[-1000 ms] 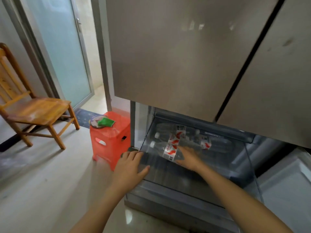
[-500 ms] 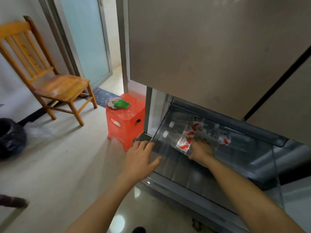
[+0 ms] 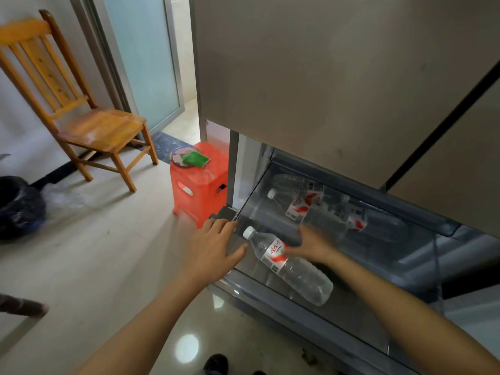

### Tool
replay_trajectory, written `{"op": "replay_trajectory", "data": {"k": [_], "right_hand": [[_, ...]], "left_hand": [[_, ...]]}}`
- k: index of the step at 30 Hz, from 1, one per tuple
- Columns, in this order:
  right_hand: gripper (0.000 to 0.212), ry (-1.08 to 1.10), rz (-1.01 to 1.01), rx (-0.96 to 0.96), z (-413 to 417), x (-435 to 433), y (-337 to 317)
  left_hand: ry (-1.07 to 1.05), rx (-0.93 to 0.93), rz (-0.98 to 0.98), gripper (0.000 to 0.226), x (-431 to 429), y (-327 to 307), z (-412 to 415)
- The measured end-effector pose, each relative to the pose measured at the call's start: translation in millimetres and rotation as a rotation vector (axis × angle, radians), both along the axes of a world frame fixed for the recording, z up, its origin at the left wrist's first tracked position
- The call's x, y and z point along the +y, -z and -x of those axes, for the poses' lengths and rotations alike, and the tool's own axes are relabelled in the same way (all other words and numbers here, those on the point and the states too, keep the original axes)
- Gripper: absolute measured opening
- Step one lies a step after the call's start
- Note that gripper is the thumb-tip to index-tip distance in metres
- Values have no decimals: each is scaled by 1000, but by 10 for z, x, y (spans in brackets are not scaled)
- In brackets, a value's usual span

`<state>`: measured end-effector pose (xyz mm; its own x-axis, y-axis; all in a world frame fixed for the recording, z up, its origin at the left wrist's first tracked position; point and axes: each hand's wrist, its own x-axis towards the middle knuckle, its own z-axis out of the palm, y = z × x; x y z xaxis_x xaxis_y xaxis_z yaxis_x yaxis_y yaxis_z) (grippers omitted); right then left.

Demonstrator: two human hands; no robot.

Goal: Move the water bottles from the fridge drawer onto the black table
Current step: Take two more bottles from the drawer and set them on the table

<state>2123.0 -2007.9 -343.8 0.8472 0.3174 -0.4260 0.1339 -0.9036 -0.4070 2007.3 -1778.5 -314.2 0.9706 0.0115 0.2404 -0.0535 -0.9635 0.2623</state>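
Lying deep in the fridge drawer (image 3: 284, 307), the far bottles (image 3: 297, 204) look foggy. At the drawer's front one water bottle (image 3: 297, 272) slants; the blurry right hand (image 3: 316, 246) touches it with a thumb, grip unclear. The left hand (image 3: 213, 247) rests flat on the drawer's corner.

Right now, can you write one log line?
right hand holds water bottle | left hand rests on fridge drawer corner | other bottles in drawer

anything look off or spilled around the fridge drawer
No spill or damage shows. The bottles in the fridge drawer lie on their sides at mixed angles, and a plate with a green pad sits on the red stool beside it.
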Motion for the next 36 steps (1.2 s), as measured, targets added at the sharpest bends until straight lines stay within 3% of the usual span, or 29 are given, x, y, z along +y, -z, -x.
{"op": "replay_trajectory", "data": {"k": [2, 4, 10, 16, 20, 24, 26, 29, 36], "right_hand": [[58, 112, -50, -139, -286, -30, -85], [64, 164, 88, -257, -550, -88, -99], [78, 60, 276, -204, -763, -54, 53], [90, 111, 315, -259, -709, 77, 155], [79, 67, 225, -289, -462, -55, 175], [71, 0, 166, -285, -73, -463, 35], [72, 71, 108, -286, 171, -695, -139], [73, 203, 81, -339, 515, -1003, -395], [70, 467, -152, -409, 1126, -1417, -666]], "left_hand": [[0, 1, 1, 54, 0, -14, 12], [8, 4, 37, 57, -3, -14, 17], [-2, 43, 93, 70, -7, -30, 17], [42, 22, -6, 51, 34, 30, 2], [94, -31, -6, 48, 82, 96, -21], [286, -77, -23, 44, -73, -69, -208], [448, 54, -147, 46, -301, -188, -386], [523, 524, -443, 60, -586, -167, -666], [731, 681, -664, 91, -827, 65, -1114]]}}
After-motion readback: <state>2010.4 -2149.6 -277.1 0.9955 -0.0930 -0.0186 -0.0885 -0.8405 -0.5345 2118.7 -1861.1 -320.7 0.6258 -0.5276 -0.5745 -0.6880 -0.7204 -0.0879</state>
